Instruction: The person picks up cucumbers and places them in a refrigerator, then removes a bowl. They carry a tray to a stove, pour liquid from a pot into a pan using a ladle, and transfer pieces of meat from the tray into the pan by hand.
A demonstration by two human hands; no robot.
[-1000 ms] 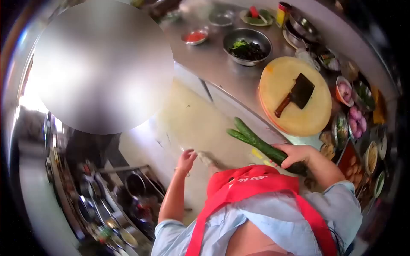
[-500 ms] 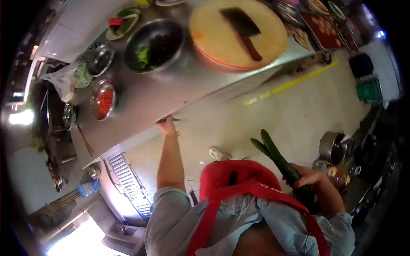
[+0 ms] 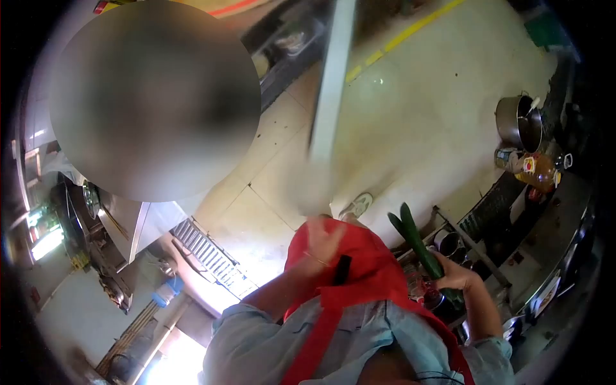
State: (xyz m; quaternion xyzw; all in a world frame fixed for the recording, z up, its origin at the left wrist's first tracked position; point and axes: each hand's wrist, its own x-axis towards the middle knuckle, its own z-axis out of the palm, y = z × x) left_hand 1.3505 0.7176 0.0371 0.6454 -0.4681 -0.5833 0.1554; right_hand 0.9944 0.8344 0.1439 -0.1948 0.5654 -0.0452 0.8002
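My right hand [image 3: 457, 274] is wrapped round dark green cucumbers [image 3: 418, 242], whose two tips spread apart at the upper end. They point up and to the left, beside the red apron [image 3: 369, 247]. In front of the apron is my left hand [image 3: 324, 240], smeared by motion, so its fingers do not show clearly. Just beyond it, a pale cabinet door [image 3: 332, 83] stands swung out over the floor, its near end blurred. Left of the door, part of the dark cabinet inside [image 3: 292, 42] shows under the counter.
A round blurred patch hides most of the counter at upper left. On the right are a metal pot [image 3: 515, 122], a large oil bottle [image 3: 542, 172] and a rack [image 3: 471, 240]. A shoe [image 3: 358, 205] is on the tiled floor [image 3: 410, 128]. A slatted grate [image 3: 208, 253] lies at left.
The cabinet door has swung open; my left hand, earlier at the counter's edge, has come back toward the apron. The view has shifted, and my right hand still holds the cucumbers.
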